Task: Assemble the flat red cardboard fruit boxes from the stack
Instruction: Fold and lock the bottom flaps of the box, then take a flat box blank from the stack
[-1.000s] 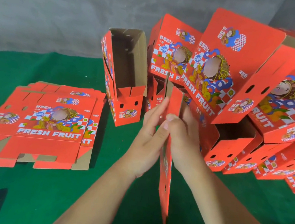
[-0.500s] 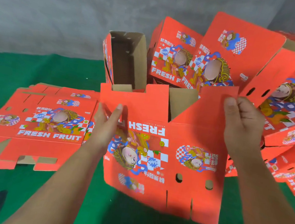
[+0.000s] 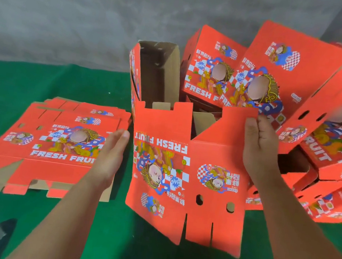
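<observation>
The green worktop [image 3: 66,84] carries a pile of finished boxes [image 3: 282,83] at two o'clock and the flat stack [image 3: 53,145] at nine. At centre stands the half-opened box [image 3: 186,182], printing upside down. The right hand [image 3: 259,150] pinches its top flap, probably to square it; the left hand [image 3: 111,154], fingers straight, steadies its side.

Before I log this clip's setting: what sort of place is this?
Probably a small packing workshop, not a home. A stack of flat red cardboard fruit boxes lies on a green cloth-covered table, a heap of assembled red boxes rises behind, and the bare grey concrete wall suggests a work space.
</observation>
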